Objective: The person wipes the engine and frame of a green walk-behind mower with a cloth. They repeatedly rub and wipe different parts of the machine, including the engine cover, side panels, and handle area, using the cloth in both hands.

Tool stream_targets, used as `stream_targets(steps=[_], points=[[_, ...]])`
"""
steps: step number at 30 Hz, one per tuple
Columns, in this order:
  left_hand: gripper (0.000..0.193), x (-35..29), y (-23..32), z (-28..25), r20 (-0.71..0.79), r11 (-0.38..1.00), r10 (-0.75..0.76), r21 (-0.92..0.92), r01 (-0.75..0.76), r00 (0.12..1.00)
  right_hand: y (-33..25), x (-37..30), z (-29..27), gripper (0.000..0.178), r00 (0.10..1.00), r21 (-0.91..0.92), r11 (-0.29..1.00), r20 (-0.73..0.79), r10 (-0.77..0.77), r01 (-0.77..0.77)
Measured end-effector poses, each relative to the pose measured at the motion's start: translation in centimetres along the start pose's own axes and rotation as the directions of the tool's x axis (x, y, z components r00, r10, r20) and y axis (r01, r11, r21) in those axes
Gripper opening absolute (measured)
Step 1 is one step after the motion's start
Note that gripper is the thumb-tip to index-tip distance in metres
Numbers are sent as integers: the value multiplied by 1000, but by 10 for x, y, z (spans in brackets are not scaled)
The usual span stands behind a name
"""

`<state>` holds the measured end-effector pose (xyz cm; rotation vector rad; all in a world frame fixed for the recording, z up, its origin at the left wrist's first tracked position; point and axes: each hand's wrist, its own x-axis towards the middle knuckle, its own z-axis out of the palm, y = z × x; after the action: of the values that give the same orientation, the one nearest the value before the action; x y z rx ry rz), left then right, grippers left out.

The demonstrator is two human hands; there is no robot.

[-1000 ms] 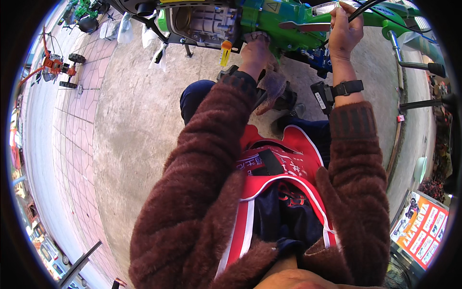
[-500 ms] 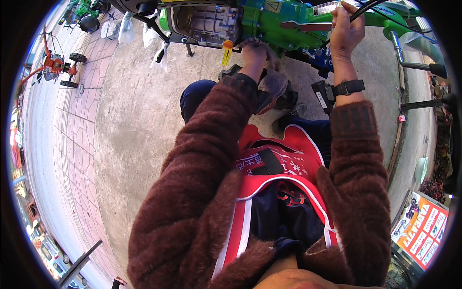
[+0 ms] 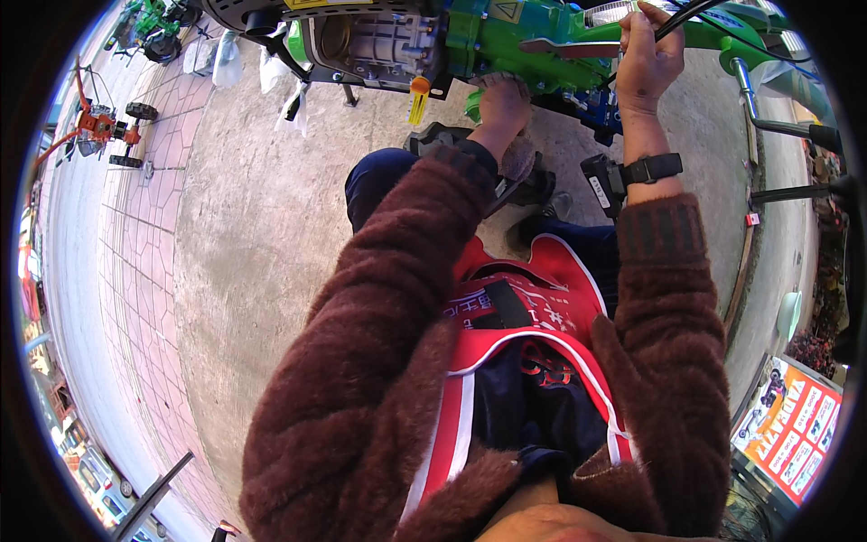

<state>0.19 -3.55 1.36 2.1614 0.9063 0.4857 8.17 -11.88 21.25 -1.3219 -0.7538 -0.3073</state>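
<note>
A green machine (image 3: 506, 54) with a bare-metal engine block (image 3: 384, 41) spans the top of the view. My left hand (image 3: 504, 107) is at the lower edge of its green housing, fingers curled against it; what they hold is hidden. Below that wrist, a brownish, cloth-like piece (image 3: 518, 161) shows in part. Farther right, my right hand (image 3: 646, 63) is closed in a fist beside the green arm, around something I cannot make out. The end of a flat dark-red bar (image 3: 573, 49) meets this fist, and black cables (image 3: 686, 16) pass behind it.
An orange cap with a yellow tag (image 3: 419, 95) sticks out below the engine. A metal crank-like bar with a black grip (image 3: 781, 125) stands at right. An orange wheeled machine (image 3: 104, 126) is at far left, a price board (image 3: 793, 429) at lower right. My knees are beneath the machine.
My left hand has moved right along the underside of the green housing, uncovering a green part to its left. My right hand stays in nearly the same place.
</note>
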Motion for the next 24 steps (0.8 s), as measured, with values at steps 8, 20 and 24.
stream_targets(steps=[8, 20, 24], points=[[24, 0, 0, 8, 176, 919, 297, -319, -232, 938, 21, 9, -4, 12, 982, -306, 934, 30, -187, 187], [24, 9, -38, -19, 64, 605, -412, -727, 326, 909, 7, 5, -7, 19, 991, -7, 993, 71, -117, 118], [26, 7, -49, -26, -220, 672, -451, -722, 167, 865, 7, 5, -7, 19, 988, 17, 991, 73, -133, 132]])
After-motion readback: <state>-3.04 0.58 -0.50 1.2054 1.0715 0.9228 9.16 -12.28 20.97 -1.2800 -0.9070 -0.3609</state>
